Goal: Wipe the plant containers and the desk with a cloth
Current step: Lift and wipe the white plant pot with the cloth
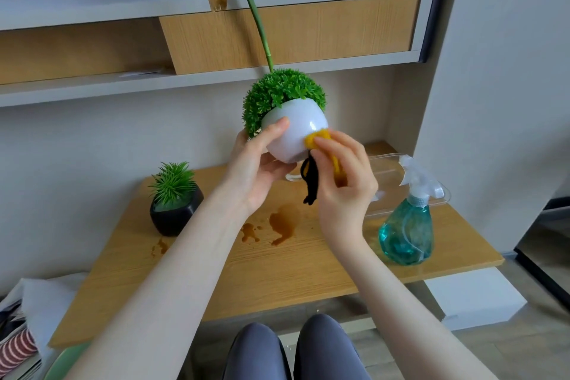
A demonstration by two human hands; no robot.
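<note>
A round white pot [297, 129] with a bushy green plant is held tilted in the air above the desk. My left hand [259, 170] cups it from the left and below. My right hand [342, 182] presses a yellow cloth [320, 140] with a black loop against the pot's right side. A black pot [175, 216] with a spiky green plant stands on the wooden desk [277, 271] at the left. Brown liquid stains [282, 224] lie on the desk's middle, and smaller ones sit near the black pot.
A teal spray bottle [407, 225] stands at the desk's right. Behind it lies a clear plastic tray [388, 176]. Shelves run along the wall above, and a long green stem hangs down. My knees show below the desk's front edge. Fabric lies at the lower left.
</note>
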